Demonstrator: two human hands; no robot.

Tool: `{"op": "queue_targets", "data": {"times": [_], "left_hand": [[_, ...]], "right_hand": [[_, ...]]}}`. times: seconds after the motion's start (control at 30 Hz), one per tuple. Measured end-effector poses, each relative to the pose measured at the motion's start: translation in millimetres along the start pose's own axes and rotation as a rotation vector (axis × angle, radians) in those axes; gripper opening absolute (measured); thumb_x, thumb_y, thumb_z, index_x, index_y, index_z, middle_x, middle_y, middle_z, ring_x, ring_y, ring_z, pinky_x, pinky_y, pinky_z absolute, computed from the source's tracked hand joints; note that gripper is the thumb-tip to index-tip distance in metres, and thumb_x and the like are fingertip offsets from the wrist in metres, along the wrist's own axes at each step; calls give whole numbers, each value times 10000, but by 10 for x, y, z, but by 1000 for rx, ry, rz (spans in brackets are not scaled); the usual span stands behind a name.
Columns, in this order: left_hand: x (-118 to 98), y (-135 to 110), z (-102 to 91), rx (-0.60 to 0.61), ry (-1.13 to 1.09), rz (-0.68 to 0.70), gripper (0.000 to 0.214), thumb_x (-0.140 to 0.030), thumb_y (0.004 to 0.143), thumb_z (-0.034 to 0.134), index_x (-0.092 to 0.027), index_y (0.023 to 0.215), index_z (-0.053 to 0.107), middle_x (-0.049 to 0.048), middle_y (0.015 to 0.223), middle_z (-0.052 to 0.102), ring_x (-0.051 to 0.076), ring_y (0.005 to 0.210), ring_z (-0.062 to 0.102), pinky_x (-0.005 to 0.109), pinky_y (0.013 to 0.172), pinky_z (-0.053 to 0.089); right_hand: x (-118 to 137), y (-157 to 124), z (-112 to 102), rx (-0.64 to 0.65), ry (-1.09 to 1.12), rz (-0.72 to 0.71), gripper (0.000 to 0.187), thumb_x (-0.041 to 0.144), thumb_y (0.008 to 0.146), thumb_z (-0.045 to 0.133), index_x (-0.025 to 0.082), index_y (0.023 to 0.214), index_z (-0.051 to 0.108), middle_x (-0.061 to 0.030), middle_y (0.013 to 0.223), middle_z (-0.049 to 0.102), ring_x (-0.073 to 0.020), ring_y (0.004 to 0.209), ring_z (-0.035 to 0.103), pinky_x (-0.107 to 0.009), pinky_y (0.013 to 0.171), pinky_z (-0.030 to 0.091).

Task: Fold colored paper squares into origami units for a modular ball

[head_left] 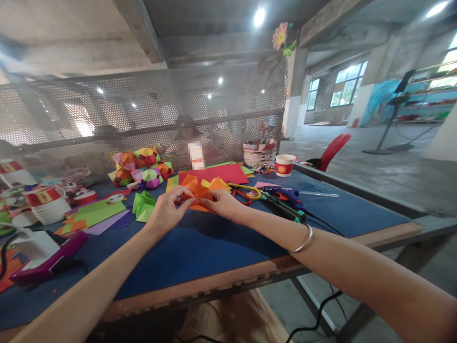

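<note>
Between my two hands is a piece of folded orange paper (198,193) with pointed flaps, held just above the blue table mat. My left hand (171,208) pinches its left side between thumb and fingers. On the opposite side, my right hand (225,205) grips the paper with the thumb toward me; a silver bangle circles that wrist. Behind the paper lie red sheets (228,173) with yellow and orange pieces around them. Folded green paper (143,206) rests just left of my left hand. Yellow-handled scissors (252,191) lie right of my right hand.
Finished-looking paper balls (150,177) stand at the back left. Farther left are stacked paper cups (48,205) and a purple power strip (50,257). A blue glue gun (285,195), a green-black cutter (282,206), a cup (284,165) and a basket (260,152) occupy the right.
</note>
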State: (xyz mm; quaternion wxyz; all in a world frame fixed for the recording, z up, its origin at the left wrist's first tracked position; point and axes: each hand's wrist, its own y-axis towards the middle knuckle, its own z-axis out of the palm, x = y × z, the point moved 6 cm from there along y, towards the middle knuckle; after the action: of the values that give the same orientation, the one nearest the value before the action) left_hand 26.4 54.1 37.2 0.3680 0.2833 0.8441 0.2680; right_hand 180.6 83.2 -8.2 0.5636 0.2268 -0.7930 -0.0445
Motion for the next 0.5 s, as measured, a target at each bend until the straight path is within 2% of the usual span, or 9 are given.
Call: {"op": "queue_targets", "data": {"times": [0.17, 0.3, 0.37, 0.43, 0.5], "left_hand": [[12, -3, -21, -12, 32, -62, 183, -365, 810, 634, -205, 744, 692, 10, 687, 707, 175, 641, 630, 289, 624, 459], [-3, -20, 10, 4, -9, -79, 179, -370, 800, 649, -200, 767, 691, 14, 699, 707, 177, 639, 628, 293, 633, 470], [-14, -28, 11, -11, -25, -71, 198, -357, 795, 663, -197, 907, 695, -4, 685, 684, 172, 624, 618, 286, 620, 466], [-22, -30, 12, -13, -38, -54, 355, -339, 789, 682, -198, 1115, 667, -34, 655, 655, 164, 595, 604, 280, 615, 469], [-16, -28, 17, 4, -32, -43, 431, -331, 786, 697, -206, 1196, 656, -48, 628, 637, 158, 566, 589, 278, 610, 477]], "right_hand": [[26, -14, 78, 102, 125, -8, 143, 277, 842, 684, 173, 790, 599, 46, 663, 545, -103, 614, 472, -215, 582, 361], [47, -15, 64, 98, 12, -33, 112, 200, 838, 663, 170, 746, 607, 32, 676, 579, -119, 660, 526, -219, 625, 386], [65, -24, 40, 83, -91, -28, 104, 185, 843, 654, 170, 744, 626, 33, 658, 571, -124, 653, 524, -224, 620, 371], [100, -41, 13, 63, -195, -32, 101, 181, 841, 664, 171, 743, 643, 33, 628, 549, -131, 640, 517, -236, 615, 352], [149, -60, -11, 34, -277, -51, 100, 170, 832, 680, 176, 735, 653, 26, 615, 542, -138, 632, 517, -249, 619, 344]]}}
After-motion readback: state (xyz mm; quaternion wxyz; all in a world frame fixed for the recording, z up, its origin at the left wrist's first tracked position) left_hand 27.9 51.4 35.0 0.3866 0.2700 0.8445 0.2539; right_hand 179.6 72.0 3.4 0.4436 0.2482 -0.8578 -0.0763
